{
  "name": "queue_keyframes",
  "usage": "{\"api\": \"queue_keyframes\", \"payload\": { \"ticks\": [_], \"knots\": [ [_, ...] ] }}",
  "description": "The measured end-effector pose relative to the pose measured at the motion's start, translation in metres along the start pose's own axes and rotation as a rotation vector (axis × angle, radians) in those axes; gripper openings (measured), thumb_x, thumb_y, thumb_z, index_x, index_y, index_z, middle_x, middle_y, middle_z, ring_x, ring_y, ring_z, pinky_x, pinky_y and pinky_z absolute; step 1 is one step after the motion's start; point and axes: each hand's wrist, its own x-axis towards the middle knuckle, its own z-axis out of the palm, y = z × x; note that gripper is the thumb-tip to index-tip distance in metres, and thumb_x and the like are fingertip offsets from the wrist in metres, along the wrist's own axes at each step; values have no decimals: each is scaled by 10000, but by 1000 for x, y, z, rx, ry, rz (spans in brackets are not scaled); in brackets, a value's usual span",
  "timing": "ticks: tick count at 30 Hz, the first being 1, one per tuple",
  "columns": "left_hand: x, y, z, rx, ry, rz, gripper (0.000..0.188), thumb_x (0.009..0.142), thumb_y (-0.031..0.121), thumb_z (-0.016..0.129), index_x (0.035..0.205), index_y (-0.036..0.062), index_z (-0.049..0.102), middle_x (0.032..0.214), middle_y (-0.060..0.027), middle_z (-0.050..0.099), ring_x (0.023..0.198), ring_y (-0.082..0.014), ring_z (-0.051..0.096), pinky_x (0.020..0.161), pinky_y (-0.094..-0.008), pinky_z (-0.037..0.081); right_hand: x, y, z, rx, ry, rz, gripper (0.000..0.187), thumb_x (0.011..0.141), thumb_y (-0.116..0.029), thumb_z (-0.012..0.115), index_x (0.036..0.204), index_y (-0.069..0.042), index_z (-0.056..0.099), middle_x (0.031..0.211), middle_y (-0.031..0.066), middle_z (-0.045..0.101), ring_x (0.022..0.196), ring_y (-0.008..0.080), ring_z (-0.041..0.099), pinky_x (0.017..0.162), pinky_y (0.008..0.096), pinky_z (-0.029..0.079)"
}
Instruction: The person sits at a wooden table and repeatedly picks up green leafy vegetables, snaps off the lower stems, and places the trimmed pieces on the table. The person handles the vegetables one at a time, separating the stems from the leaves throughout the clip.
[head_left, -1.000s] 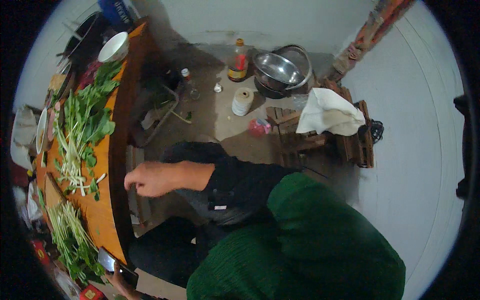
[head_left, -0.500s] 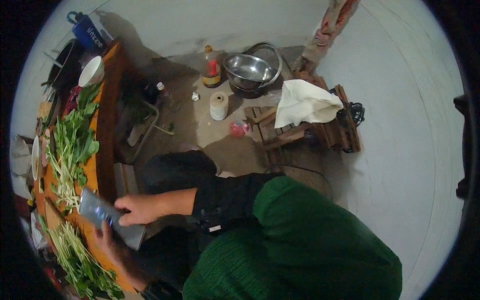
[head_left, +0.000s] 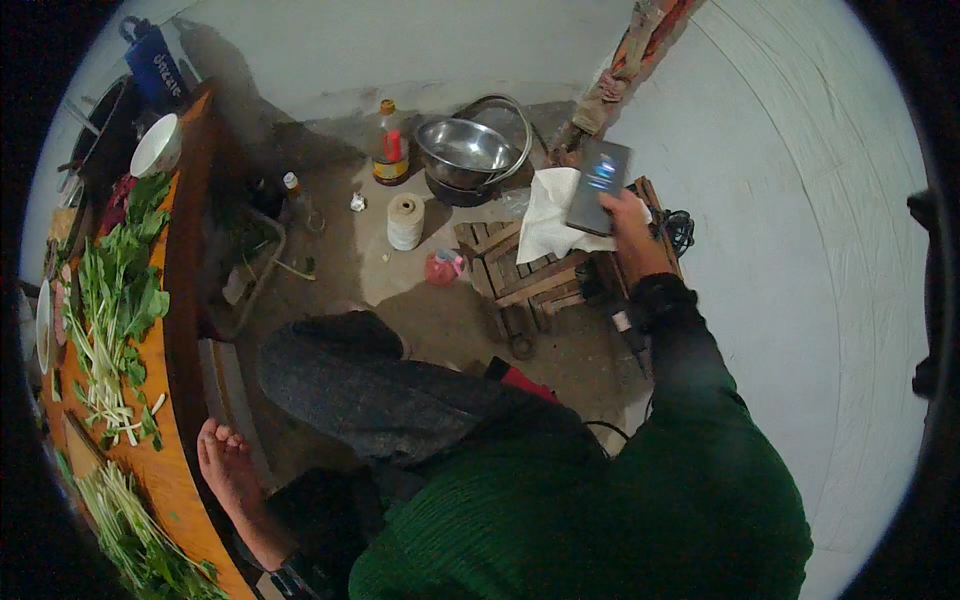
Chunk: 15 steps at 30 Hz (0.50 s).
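- Along the wooden table (head_left: 178,475) at the far left lie two bunches of greens, the upper leafy bunch (head_left: 115,290) with its pale stems pointing down and the lower bunch (head_left: 135,530) near the bottom.
- A white bowl (head_left: 157,147) stands tilted at the table's upper end.
- The left hand (head_left: 226,462) is open, fingers loosely bent, just beside the table edge; whether it touches the edge I cannot tell.
- On the floor, a white spool (head_left: 405,222) stands near a brown bottle (head_left: 390,155) and a shiny metal basin (head_left: 465,148).
- A white cloth (head_left: 545,215) lies over a slatted wooden stool (head_left: 490,245).
- The dark phone (head_left: 600,185), its screen lit, is over the cloth, gripped at its right edge by the right hand (head_left: 630,225).
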Motion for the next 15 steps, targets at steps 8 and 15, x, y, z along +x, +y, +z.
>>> {"api": "queue_keyframes", "payload": {
  "ticks": [8, 15],
  "knots": [
    [12, 10, -51, -61, 134, 29, 246, 910, 246, 496, 1046, 41, 500, 834, -5, 521, 737, -93, 500, 667, -211, 398, 9, 58, -100, -31, 79, 367, 218, 788, -84, 551, 982, 13, 562, 896, 86, 611, 799, 210, 577, 722, 329, 456],
    [21, 23, -36, -74, 160, 90, 231, 893, 229, 520, 1042, 53, 508, 849, -1, 519, 754, -104, 502, 681, -234, 404, -14, 67, -114, -1524, -213, -377, 195, 787, -119, 548, 953, -17, 559, 867, 138, 598, 829, 268, 567, 732, 354, 454]
  ]
}}
